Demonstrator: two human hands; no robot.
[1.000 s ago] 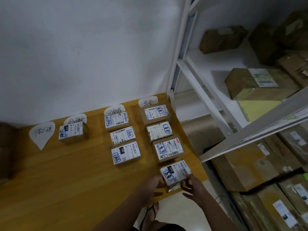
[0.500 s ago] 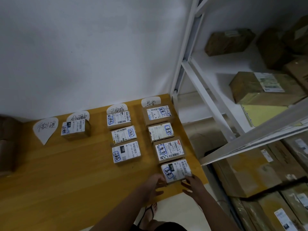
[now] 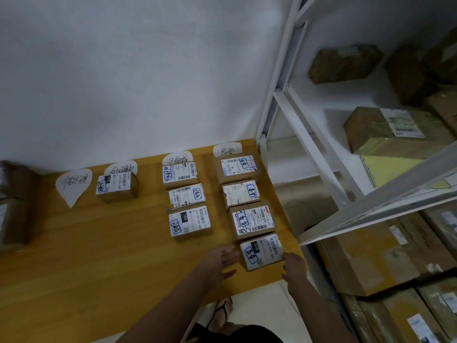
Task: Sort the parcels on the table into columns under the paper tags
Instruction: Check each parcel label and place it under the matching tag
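Four paper tags line the back of the yellow wooden table (image 3: 99,256): the far-left tag (image 3: 74,186), the second tag (image 3: 121,167), the third tag (image 3: 176,158) and the right tag (image 3: 227,149). One parcel (image 3: 116,186) sits under the second tag. Three lie under the third, the nearest parcel of these (image 3: 189,222) at the front. The right column holds several; its nearest parcel (image 3: 262,252) rests flat by the table's front right corner. My left hand (image 3: 222,261) is at its left side and my right hand (image 3: 294,266) at its right side, fingers spread.
White metal shelving (image 3: 309,149) stands just right of the table, loaded with large cardboard boxes (image 3: 385,134). More brown boxes (image 3: 14,206) are stacked at the table's left edge. The table's front edge runs just below my hands; my sandalled foot (image 3: 222,315) shows beneath.
A second ago both hands held the nearest right-column parcel over the table's front edge. It now lies flat at the end of that column, and my fingers have loosened at its sides.
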